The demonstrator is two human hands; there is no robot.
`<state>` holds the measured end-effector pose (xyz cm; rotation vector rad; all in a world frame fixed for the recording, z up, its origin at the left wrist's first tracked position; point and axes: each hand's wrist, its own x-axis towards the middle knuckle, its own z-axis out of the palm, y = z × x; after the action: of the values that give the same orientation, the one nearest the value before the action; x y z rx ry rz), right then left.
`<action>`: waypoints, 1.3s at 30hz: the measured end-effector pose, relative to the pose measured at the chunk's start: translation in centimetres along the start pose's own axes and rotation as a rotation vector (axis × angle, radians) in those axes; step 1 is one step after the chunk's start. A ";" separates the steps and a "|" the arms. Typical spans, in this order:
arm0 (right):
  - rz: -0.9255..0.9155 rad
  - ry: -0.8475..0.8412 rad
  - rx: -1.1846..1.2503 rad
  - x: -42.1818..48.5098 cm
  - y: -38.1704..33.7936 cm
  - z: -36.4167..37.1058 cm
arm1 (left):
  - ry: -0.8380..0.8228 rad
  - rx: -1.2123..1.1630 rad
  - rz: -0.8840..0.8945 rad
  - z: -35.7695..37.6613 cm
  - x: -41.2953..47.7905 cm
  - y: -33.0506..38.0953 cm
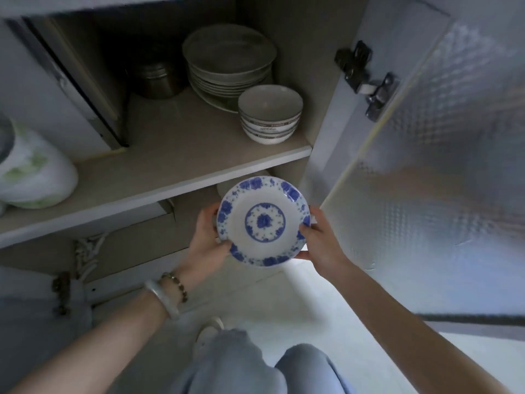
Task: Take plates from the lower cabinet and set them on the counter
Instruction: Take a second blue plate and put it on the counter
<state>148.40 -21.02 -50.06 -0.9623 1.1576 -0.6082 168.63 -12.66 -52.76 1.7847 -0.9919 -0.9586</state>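
The person crouched before the open cabinet, both hands closed on one blue-patterned plate (pixel 262 223). Left hand (pixel 206 243) gripped the left rim, fingers tucked under and thumb on top; right hand (pixel 318 240) gripped the right rim the same way. The plate sat level, face up, in the air just in front of the lower compartment and below the shelf (pixel 170 172) edge. Two-sided hold likely chosen to keep the glazed piece flat and steady while clearing the opening. A pale rim showed just behind the plate, under the shelf; whether it was another plate could not be told. On the shelf above stood a plate stack (pixel 230 66), a bowl stack (pixel 270 115) just beside it at the front right, and a dark tin (pixel 153 78) to the left. The door (pixel 426 166) was swung open on the right, near the right hand, so room that way was tight. The shelf edge lay close above. Free space lay toward the person and upward past the knees. No table was in view; judged stage: plate taken out, carry not yet done.
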 end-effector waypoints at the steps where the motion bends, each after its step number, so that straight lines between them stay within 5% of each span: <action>1: 0.019 0.011 0.014 -1.4 -1.1 -0.1 | -0.002 0.011 -0.022 -0.3 -0.9 1.6; 9: 0.133 0.048 0.082 -13.8 -12.2 -0.5 | 0.028 0.044 -0.129 -3.6 -10.1 17.1; 18: 0.232 0.183 0.070 -27.0 -25.3 -1.8 | -0.117 0.109 -0.035 -6.9 -16.9 33.6; 29: -0.030 0.265 0.157 -34.7 -38.8 -3.8 | -0.334 -0.074 0.119 -10.3 -15.9 47.9; 39: -0.238 0.505 0.257 -39.6 -43.6 -7.2 | -0.713 -0.137 0.267 -7.4 -12.5 59.0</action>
<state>132.09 -11.88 6.21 -0.7470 1.3715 -1.2118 156.30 -17.88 6.52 1.1571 -1.5084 -1.4843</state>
